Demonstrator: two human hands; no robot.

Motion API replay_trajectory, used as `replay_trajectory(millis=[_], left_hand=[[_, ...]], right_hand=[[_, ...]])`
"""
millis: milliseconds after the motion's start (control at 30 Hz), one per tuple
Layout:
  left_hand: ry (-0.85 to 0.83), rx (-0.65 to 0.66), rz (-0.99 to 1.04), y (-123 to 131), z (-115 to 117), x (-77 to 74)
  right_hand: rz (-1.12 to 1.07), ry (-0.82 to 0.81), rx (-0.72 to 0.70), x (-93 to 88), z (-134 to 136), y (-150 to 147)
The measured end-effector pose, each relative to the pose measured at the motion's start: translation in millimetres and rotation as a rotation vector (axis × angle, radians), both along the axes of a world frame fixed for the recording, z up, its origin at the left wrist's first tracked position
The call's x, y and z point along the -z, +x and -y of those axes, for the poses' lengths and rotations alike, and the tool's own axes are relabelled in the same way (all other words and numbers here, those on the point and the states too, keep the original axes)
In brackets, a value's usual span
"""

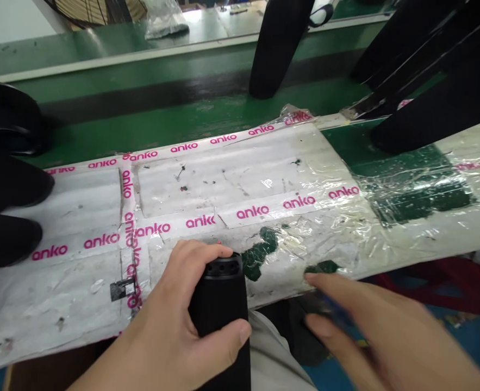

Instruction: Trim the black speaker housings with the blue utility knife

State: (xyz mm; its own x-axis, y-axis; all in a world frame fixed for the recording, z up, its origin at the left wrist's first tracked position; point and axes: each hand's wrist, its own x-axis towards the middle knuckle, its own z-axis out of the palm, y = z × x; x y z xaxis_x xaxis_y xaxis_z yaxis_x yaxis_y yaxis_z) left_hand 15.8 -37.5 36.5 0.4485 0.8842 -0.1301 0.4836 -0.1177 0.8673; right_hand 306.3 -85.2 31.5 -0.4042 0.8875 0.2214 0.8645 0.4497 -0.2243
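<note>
In the head view, the black casing (223,309) stands at the front edge of the bench, in the lower middle, with its long axis running from the bottom of the picture up toward the covered benchtop (231,184), and its lower end cut off from sight. The left hand (182,320) holds it from the left side, fingers bent over the upper end beside a dark panel with holes (223,267), thumb laid across the face turned to the wearer. The right hand (390,331) is well apart on the other side, blurred, its thumb and forefinger parted and directed left at the casing; whether it grips anything cannot be told, as a bluish smear lies between the fingers. So the casing is to the right hand's left, its holed end about level with that forefinger, its length crossing the line in which the fingers point. The left hand is the nearer, being in contact. Other black pieces (9,239) lie at far left, beyond either hand's touch.
</note>
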Motion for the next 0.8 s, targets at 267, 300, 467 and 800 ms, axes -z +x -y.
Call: replay_trajectory(millis=[267, 300, 467, 800], left_hand=[[-0.008, 0.002, 0.075, -4.3, -5.6, 3.4], [-0.011, 0.0, 0.075, -4.5, -5.5, 4.3], [-0.031, 0.009, 0.093, -2.2, -7.8, 3.5], [-0.069, 0.053, 0.1, -4.0, -9.7, 2.0]], right_hand=[[-0.021, 0.161, -0.123, 19.5, -26.6, -60.6], [-0.02, 0.163, -0.125, 20.3, -28.0, -59.8], [-0.023, 0.156, -0.14, 20.3, -30.9, -59.7], [0.009, 0.128, -0.161, 16.1, -32.2, -58.6]])
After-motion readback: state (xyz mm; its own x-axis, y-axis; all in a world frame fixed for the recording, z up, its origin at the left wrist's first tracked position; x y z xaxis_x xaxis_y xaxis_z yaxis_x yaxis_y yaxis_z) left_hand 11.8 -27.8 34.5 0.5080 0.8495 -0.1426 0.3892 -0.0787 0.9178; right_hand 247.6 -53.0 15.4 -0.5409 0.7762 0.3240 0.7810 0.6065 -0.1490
